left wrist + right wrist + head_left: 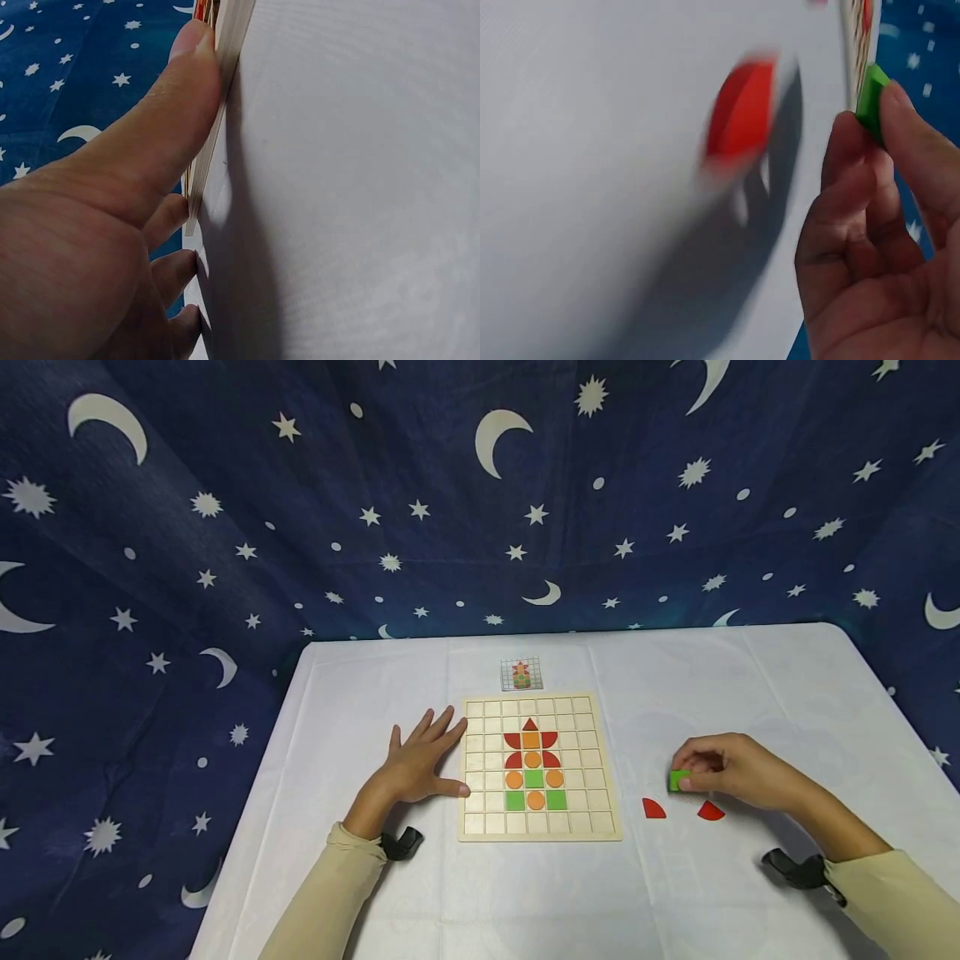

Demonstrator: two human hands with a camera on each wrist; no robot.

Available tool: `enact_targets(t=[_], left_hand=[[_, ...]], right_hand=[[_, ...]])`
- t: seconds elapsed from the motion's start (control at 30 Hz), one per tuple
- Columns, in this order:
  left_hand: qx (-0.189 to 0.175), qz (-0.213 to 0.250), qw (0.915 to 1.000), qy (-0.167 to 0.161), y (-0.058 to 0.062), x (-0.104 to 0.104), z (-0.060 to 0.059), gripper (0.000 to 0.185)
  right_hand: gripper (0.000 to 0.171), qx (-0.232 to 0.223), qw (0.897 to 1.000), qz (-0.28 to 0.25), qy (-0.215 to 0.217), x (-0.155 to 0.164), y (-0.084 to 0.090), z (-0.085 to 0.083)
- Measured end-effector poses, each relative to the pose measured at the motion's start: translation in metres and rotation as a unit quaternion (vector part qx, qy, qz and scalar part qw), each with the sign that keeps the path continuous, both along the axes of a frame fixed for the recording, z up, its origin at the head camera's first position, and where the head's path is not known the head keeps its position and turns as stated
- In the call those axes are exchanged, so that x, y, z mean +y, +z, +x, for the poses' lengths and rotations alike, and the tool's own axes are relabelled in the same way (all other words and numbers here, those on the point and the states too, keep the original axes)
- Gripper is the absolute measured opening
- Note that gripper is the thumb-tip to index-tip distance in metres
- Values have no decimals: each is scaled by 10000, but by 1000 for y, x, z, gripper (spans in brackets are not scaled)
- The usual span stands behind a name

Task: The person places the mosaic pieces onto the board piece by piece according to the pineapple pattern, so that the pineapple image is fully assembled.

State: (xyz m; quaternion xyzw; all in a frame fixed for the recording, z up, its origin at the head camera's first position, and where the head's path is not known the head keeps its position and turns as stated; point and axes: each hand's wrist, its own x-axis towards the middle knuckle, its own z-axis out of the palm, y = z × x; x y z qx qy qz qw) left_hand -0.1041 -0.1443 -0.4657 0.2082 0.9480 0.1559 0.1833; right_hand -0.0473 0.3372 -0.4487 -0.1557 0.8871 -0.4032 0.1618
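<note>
My left hand point(417, 767) rests with spread fingers at the left edge of a wooden grid board point(592, 827); in the left wrist view its thumb point(176, 105) lies against the board's side. To the right of the board, my right hand point(738, 770) pinches a green square tile point(677, 779) between thumb and fingertips. The right wrist view shows that green tile point(871, 103) held above the white cloth. On the board sits a figure of tiles: a red triangle point(530, 725) on top, an orange square point(531, 741), red quarter circles, orange circles and green squares point(533, 779).
Two loose red quarter-circle tiles point(654, 809) point(711, 811) lie on the white-clothed table point(540, 902) near my right hand. Behind the board is a small pattern card point(521, 674) with a similar figure. A dark blue star-and-moon curtain point(420, 460) hangs behind the table.
</note>
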Motion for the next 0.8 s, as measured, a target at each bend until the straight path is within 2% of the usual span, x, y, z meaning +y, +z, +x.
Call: enact_targets(t=[0.3, 0.47, 0.6, 0.8], left_hand=[[3, 22, 10000, -14, 0, -1, 0, 113], [9, 29, 10000, -1, -1, -1, 0, 113], [27, 27, 10000, -3, -1, -1, 0, 113], [28, -5, 10000, -20, -1, 0, 0, 112]], right_hand=[[13, -632, 9961, -611, 65, -84, 1, -4], [15, -707, 9947, -744, -8, -122, -7, 1], [13, -417, 9959, -795, 70, -145, -13, 6], [13, 304, 9965, -730, 280, -171, -19, 13]])
